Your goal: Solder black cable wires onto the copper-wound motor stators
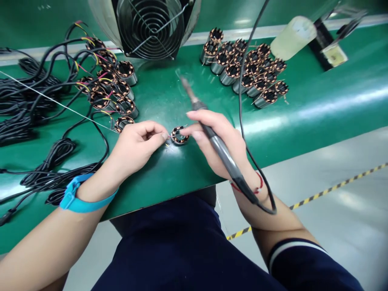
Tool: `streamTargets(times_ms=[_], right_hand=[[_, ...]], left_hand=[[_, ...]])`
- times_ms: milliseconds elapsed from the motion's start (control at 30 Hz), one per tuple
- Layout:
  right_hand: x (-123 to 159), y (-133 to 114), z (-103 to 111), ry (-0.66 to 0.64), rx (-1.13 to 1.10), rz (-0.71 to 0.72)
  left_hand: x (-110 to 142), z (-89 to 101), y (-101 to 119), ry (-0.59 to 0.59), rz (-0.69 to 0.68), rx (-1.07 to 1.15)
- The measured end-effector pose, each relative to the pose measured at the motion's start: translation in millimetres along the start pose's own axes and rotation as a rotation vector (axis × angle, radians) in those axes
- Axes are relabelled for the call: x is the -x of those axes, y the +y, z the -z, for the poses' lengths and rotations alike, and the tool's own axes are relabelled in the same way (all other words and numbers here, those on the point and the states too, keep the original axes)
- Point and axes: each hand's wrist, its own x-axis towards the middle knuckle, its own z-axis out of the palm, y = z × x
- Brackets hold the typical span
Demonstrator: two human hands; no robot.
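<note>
A small copper-wound stator (179,135) lies on the green table (318,105) near its front edge. My left hand (136,145) is closed in a pinch just left of the stator, fingertips at its rim, with a thin wire running off to the left. My right hand (218,141) is wrapped round a black soldering iron (212,135). The iron's tip points up and away from me, and my fingertips touch the stator's right side. A blue band sits on my left wrist and a red string on my right.
Several stators with coloured leads (112,87) and black cable bundles (33,101) crowd the left side. A cluster of bare stators (248,68) stands at the back right. A fan (148,26) sits at the back centre, a white bottle (292,36) beside it.
</note>
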Motion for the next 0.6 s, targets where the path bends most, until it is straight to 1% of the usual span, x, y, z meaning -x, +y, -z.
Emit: streamTargets(times_ms=[100, 133, 200, 267, 367, 500, 600], right_hand=[[-17, 8, 2, -0.232, 0.077, 0.083], [-20, 12, -1, -0.282, 0.098, 0.096], [-23, 20, -10, -0.313, 0.122, 0.106], [-24, 27, -20, -0.288, 0.12, 0.109], [-23, 32, -29, -0.203, 0.114, 0.113], [-19, 28, -29, -0.08, 0.082, 0.121], [-15, 22, -29, -0.038, 0.081, 0.18]], left_hand=[[0, 0.1, -1, -0.002, -0.007, 0.013], [0, 0.2, -1, -0.006, -0.009, 0.019], [0, 0.3, -3, -0.014, -0.015, 0.029], [-1, 0.4, -4, -0.011, -0.015, 0.034], [0, 0.3, -6, 0.015, -0.009, 0.063], [0, 0.4, -6, 0.078, 0.003, 0.149], [0, 0.6, -7, 0.106, -0.015, 0.176]])
